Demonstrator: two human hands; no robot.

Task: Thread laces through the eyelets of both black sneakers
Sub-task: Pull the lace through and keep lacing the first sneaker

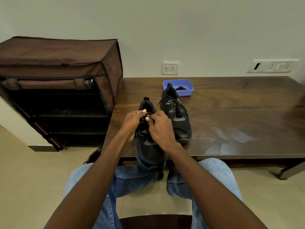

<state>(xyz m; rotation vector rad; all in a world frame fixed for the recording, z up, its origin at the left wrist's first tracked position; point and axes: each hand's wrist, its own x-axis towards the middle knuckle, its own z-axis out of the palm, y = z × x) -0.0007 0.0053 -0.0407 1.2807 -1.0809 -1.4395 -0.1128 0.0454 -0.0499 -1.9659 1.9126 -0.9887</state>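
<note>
Both hands, left hand point(134, 120) and right hand point(160, 128), pinched the lace point(147, 116) at the near sneaker's point(149, 146) upper eyelets, fingers curled close. Threading seemed nearly finished; next needed a steady pull. Its toe overhung the table point(231, 113) edge below the fingers; the laced sneaker point(177, 116) stood just right.

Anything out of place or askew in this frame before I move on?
One thing: the near sneaker sticks out past the table front edge, toe over the person's lap, while both hands work its laces. The far sneaker sits fully on the table. Nothing spilled or damaged.
</note>
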